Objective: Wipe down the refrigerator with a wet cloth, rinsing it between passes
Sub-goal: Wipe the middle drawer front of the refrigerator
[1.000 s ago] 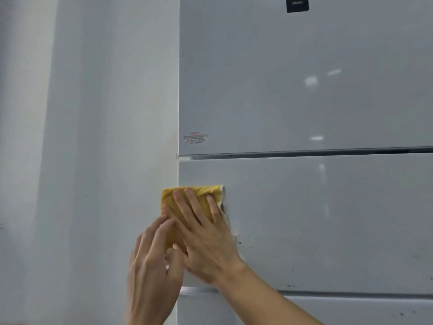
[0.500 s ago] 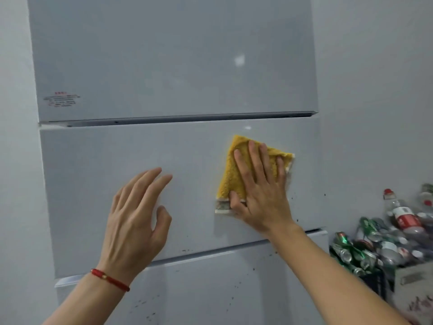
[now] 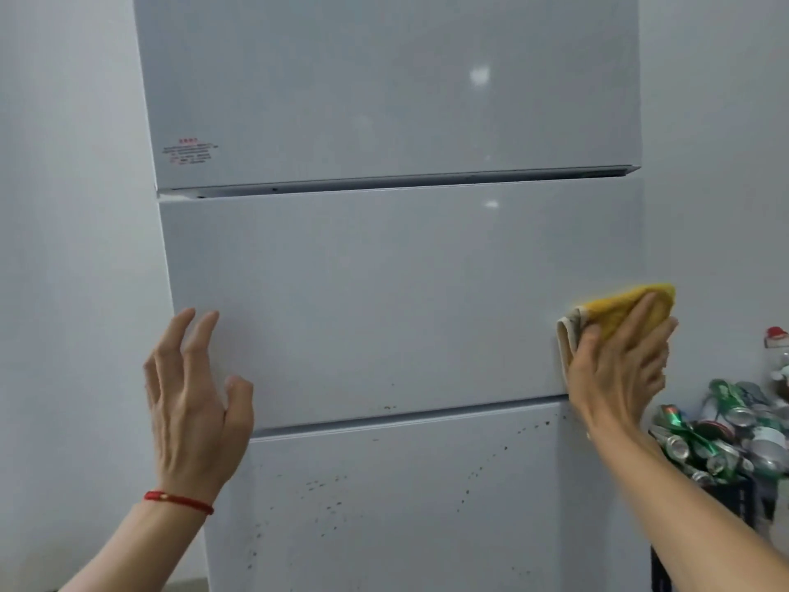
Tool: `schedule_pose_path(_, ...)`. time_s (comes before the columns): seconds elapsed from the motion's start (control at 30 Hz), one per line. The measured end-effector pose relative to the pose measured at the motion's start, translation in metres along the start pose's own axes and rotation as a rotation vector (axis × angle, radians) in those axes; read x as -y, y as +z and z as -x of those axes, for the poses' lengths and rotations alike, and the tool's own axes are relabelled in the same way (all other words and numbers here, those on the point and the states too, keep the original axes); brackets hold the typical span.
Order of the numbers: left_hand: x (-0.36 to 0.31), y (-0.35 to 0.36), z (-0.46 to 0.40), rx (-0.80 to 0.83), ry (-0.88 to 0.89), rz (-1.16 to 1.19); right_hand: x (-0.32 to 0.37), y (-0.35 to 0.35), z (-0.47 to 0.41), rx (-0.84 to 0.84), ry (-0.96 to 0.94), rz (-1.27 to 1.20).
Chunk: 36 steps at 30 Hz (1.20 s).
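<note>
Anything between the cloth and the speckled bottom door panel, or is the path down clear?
Nothing visible. The right hand presses the yellow cloth at the middle door's right edge; the speckled bottom door lies directly below, unobstructed. The left hand is off to the left.

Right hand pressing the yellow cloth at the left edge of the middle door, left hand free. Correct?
Not quite. The head view shows the right hand pressing the yellow cloth at the right edge of the middle door, not the left. The left hand is free.
</note>
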<state>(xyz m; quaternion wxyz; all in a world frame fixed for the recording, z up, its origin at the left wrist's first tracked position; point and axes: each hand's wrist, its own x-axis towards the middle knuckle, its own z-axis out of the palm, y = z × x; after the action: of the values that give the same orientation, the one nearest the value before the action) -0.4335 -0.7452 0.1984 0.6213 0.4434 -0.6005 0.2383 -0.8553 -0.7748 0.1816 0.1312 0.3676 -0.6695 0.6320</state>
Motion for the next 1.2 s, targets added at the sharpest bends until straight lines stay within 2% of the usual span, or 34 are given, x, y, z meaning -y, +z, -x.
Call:
schedule_pose_path(0.13, 0.009, -0.01, 0.004, 0.014, -0.231, 0.103, 0.039, 0.02, 0.051, -0.023, -0.172, 0.047)
schedule_pose_path(0.27, 0.013, -0.024, 0.0, 0.006, -0.474, 0.306, 0.095, 0.048, 0.119, 0.057, -0.461, 0.151)
schedule_pose_path(0.33, 0.021, -0.029, -0.002, 0.015, -0.541, 0.34, 0.121, 0.061, 0.149, 0.088, -0.603, 0.162)
schedule_pose_path(0.67, 0.051, -0.045, 0.007, 0.035, -0.71, 0.365, 0.218, 0.109, 0.23, 0.227, -1.284, 0.125)
schedule_pose_path(0.83, 0.047, -0.049, 0.01, 0.041, -0.654, 0.313, 0.244, 0.115, 0.244, 0.348, -1.555, 0.294)
schedule_pose_path(0.97, 0.029, -0.044, 0.021, 0.048, -0.577, 0.294, 0.248, 0.109, 0.239, 0.383, -1.58, 0.302)
schedule_pose_path(1.13, 0.0, -0.036, 0.033, -0.003, -0.605, 0.38, 0.229, 0.107, 0.228, 0.355, -1.604, 0.259)
schedule_pose_path(1.2, -0.003, -0.034, 0.037, -0.003, -0.56, 0.333, 0.216, 0.102, 0.224, 0.361, -1.594, 0.201)
